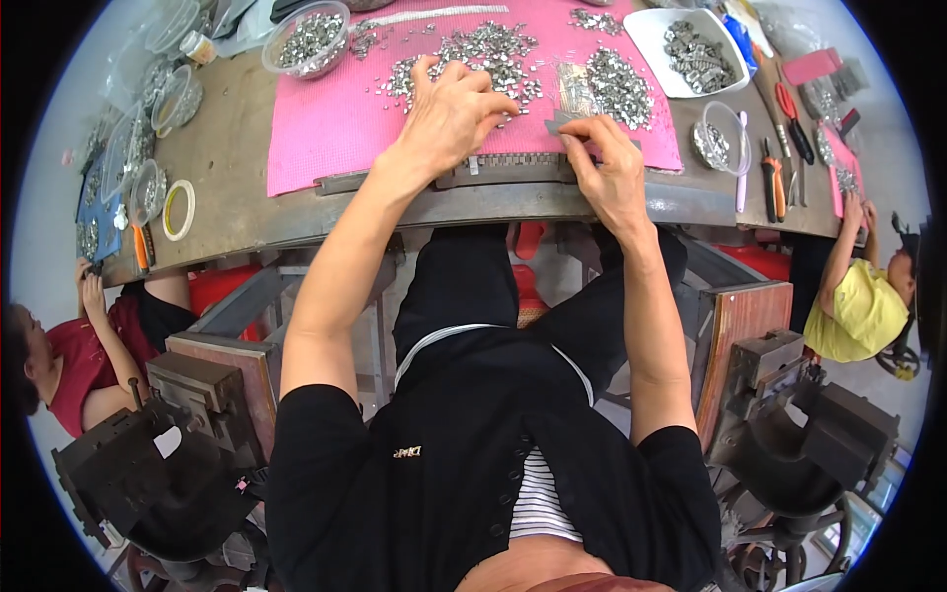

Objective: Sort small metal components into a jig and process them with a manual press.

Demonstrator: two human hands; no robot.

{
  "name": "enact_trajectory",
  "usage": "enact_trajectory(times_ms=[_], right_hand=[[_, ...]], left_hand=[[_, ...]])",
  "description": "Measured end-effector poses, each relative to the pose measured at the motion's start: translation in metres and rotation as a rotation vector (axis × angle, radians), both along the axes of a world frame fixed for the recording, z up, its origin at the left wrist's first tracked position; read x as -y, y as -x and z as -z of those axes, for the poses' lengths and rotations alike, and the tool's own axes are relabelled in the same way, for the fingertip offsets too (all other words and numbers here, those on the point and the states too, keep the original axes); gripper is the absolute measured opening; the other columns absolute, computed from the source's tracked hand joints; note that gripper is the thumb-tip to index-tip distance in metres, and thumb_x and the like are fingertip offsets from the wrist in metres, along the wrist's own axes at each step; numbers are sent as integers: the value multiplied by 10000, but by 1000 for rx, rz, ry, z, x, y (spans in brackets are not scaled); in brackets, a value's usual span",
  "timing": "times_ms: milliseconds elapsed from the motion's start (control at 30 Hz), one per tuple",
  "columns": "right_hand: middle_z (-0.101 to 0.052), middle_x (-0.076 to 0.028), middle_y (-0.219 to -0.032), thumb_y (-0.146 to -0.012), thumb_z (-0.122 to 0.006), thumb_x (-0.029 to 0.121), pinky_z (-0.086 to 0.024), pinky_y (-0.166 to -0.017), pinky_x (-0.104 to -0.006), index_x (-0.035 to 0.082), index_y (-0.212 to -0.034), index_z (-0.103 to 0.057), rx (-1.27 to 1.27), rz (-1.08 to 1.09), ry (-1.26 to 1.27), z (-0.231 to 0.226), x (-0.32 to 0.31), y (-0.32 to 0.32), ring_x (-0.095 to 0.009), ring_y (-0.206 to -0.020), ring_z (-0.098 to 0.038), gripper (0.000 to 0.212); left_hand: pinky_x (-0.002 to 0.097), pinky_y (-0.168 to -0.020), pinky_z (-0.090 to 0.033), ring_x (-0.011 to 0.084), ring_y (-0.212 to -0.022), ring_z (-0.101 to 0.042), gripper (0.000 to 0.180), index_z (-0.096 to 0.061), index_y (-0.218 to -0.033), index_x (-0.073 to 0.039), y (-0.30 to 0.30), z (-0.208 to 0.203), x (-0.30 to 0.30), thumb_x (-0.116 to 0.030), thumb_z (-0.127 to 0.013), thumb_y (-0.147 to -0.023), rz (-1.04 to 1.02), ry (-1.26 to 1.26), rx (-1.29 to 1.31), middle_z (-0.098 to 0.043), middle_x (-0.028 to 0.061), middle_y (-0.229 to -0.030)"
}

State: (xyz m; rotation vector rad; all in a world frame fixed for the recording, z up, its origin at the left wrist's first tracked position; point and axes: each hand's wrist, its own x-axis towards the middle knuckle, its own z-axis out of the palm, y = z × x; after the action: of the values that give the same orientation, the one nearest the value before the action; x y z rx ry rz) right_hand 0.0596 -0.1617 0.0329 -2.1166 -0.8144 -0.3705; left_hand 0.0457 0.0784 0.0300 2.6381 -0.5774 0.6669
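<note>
Black jacket and striped shirt fill the low part of the view; both my forearms reach up from there to the bench edge.

Left hand (449, 113) — fingers curled, knuckles up, resting on the pink mat (326, 128) with fingertips at the near rim of the loose pile of small metal pieces (483, 49). Whether a piece is pinched under the fingers I cannot tell; the palm hides it.

Right hand (607, 168) — thumb and forefinger closed in a pinch on the end of the long metal strip (513, 163), which lies along the mat's near edge, between my two hands and touching both. Just above this pinch sits a small clear comb-like holder (572, 89); beyond it a second heap of pieces (619, 87), and further right the white tray (656, 35) with more parts.

Judgement on doing this well: keep the right pinch firm so the strip stays flat and does not slide along the edge, and let the left fingers draw one piece at a time from the pile — crowding several risks a skewed seat in the strip. Work close to the pinch, where the strip is steadiest.

Pliers with orange handles (774, 183) lie well to the right of my right hand. A clear bowl of pieces (308, 39) stands up-left of the left hand. Other people's hands work at both far ends of the bench (227, 168).
</note>
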Motion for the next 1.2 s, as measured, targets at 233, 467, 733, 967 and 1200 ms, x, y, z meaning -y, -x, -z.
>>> enact_trajectory(times_ms=[233,467,733,967,1200], right_hand=[[-667,-87,-858,-887,-710,4,-521,-670,-331,18,-983,-705,-103,115,-183,19,10,6,-211,-719,-651,97],[-671,-73,-935,-845,-735,34,-448,-823,-371,62,-962,-697,80,55,-65,14,5,12,-256,-885,-635,126],[-657,-72,-956,-837,-774,85,-445,-817,-393,58,-974,-702,141,-42,29,17,-15,17,-263,-925,-619,157],[-694,-93,-925,-871,-731,44,-487,-815,-372,46,-963,-715,-32,91,-174,19,1,14,-266,-870,-647,93],[-680,-88,-887,-920,-710,57,-509,-734,-316,29,-998,-715,-188,168,-274,19,5,16,-200,-812,-658,82]], left_hand=[[520,-1087,-297,193,-987,-575,95,-781,-958,-231,-12,-5,-5,-250,-752,-870,104,-158,-4,-635,-36,-889],[498,-1074,-314,204,-1007,-582,95,-755,-958,-184,-16,4,-7,-252,-724,-899,122,-77,-37,-638,-15,-920],[547,-1070,-307,230,-1028,-585,67,-731,-937,-149,-14,13,-3,-192,-732,-885,109,8,-11,-642,6,-934],[536,-1063,-314,232,-1011,-607,75,-710,-949,-141,9,-4,13,-156,-726,-877,94,125,16,-654,12,-942],[433,-984,-372,228,-905,-601,104,-701,-924,-102,37,4,52,-144,-761,-851,34,214,49,-636,26,-878]])
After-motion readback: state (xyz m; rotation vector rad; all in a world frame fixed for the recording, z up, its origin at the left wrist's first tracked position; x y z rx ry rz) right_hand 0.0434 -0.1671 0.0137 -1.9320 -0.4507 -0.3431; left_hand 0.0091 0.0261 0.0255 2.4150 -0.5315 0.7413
